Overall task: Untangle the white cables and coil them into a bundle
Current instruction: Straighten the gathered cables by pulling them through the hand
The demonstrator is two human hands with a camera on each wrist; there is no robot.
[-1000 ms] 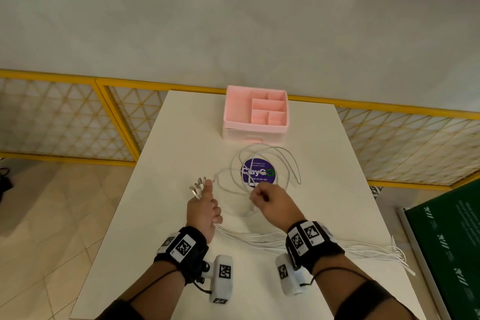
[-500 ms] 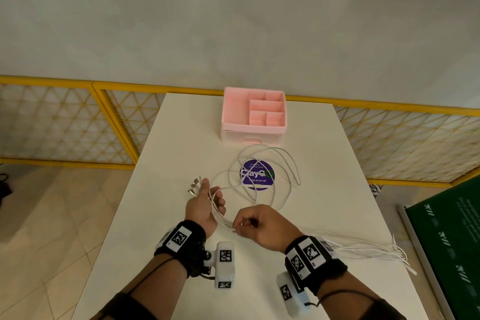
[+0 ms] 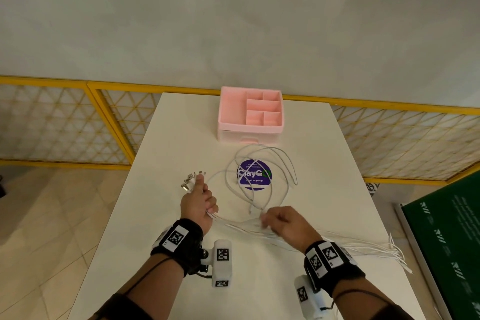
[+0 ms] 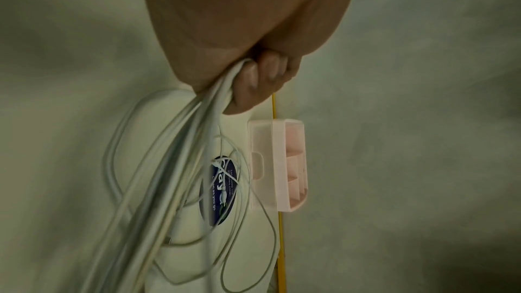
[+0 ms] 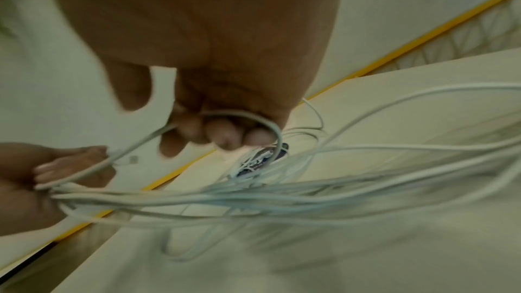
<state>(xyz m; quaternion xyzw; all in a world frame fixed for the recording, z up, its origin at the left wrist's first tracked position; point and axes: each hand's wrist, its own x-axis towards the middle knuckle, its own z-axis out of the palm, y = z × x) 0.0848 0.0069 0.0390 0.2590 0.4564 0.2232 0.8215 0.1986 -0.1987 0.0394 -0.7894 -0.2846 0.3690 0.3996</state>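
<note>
1. Gripping a gathered run of the white cables (image 3: 262,161) in a closed fist, the left hand (image 3: 198,202) has its thumb up, with a fan of metal plugs (image 3: 191,180) sticking out past the thumb tip; the left wrist view shows the fingers (image 4: 263,75) curled round several strands at once.
2. Just right of it, the right hand (image 3: 284,222) has its fingers (image 5: 222,135) curled over a single strand that arcs across to the left fist, so it holds one cable and not the whole bunch.
3. Between and past the hands the cables run loose: long straight lengths trail over the table (image 3: 166,241) to its right edge, and open loops lie farther out, crossing each other.
4. By my reading the step is sorting and gathering, with coiling not yet begun. The next move calls for drawing that one strand clear of the others without tightening the crossings, while the left fist keeps the plug ends together.
5. Under the loops sits a purple round sticker (image 3: 254,174) reading "ClayGo" and "Clean as you go"; its small top line is too fine to read.
6. Beyond it stands a pink organiser box (image 3: 250,134), near the table's far edge.
</note>
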